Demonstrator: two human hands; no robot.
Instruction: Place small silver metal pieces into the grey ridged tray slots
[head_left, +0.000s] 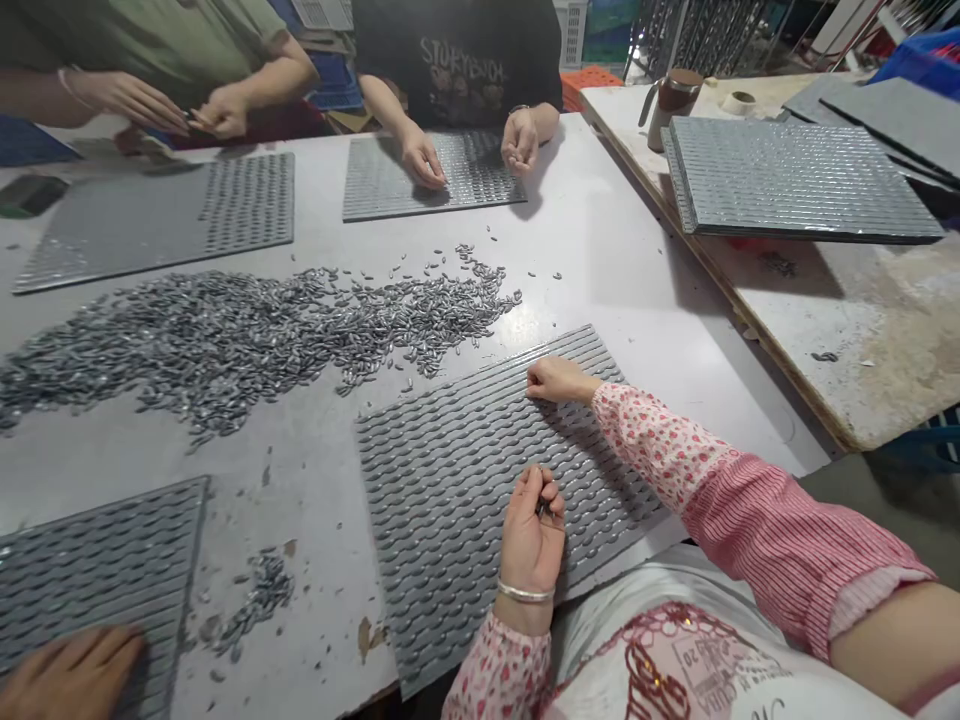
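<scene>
A grey grooved board [442, 520] lies tilted on the white table in front of me, with rows of small grey oval pieces in its grooves. My left hand [534, 530], palm up with curled fingers and a silver bangle at the wrist, is over the board's near part, holding a few small dark pieces. Near the board's far right part, my right hand [556, 380] is closed with fingertips down at a groove; what it pinches is hidden. A large pile of grey oval pieces [225, 340] spreads beyond the board.
Two people work across the table [637, 300] at grooved boards [247, 210] [390, 180]. Another person's hand [82, 670] rests on a board [150, 520] at lower left. Stacked boards [795, 180] and a brown cup [679, 95] stand on the right-hand table [885, 300].
</scene>
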